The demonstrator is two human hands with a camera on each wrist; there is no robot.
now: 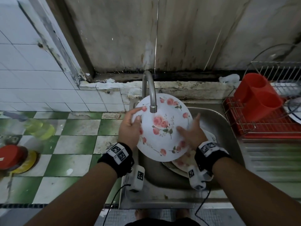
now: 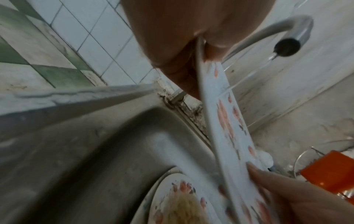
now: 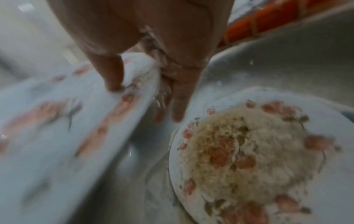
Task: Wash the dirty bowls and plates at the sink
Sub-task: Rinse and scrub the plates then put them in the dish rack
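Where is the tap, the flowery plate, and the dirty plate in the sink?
tap [image 1: 153, 107]: head view, on its spout end.
flowery plate [image 1: 164, 123]: head view, on its middle roses.
dirty plate [image 3: 239, 153]: right wrist view, on its food-covered middle.

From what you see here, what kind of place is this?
Likely a home kitchen's washing corner: a stainless steel sink under a curved metal tap, a red plastic dish rack beside it, and a rose-patterned white plate being rinsed.
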